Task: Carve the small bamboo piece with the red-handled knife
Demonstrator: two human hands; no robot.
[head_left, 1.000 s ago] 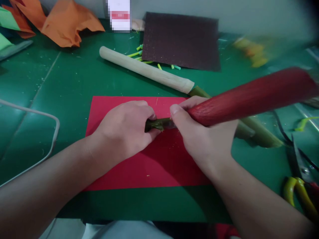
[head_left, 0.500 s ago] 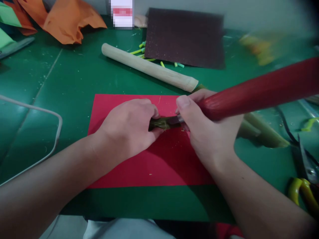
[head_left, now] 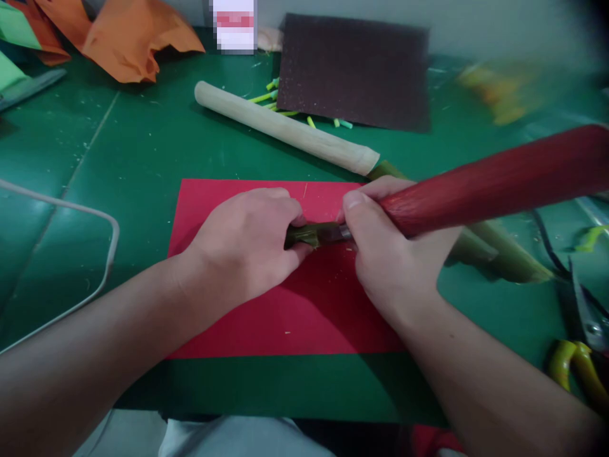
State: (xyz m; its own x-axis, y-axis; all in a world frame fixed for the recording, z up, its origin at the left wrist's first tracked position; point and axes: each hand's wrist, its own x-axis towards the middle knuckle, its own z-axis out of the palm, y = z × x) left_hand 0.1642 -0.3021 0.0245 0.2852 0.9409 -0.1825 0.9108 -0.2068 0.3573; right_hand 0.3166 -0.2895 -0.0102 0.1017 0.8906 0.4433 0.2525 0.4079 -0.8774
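My left hand is closed around a dark green stalk-like piece over the red sheet. Its end sticks out between my thumb and fingers. My right hand grips a tool with a thick red handle that slants up to the right. The tool's short metal part meets the green piece between my two hands. The very tip of the metal is hard to make out.
Behind the sheet lies a pale round stick, with a dark brown sheet beyond it over yellow-green pieces. Yellow-handled scissors and green leaf-like pieces are at the right. Orange paper is back left, a white cable left.
My right hand has shifted slightly down and left, and the red handle has dropped lower at its far end. My left hand has hardly moved.
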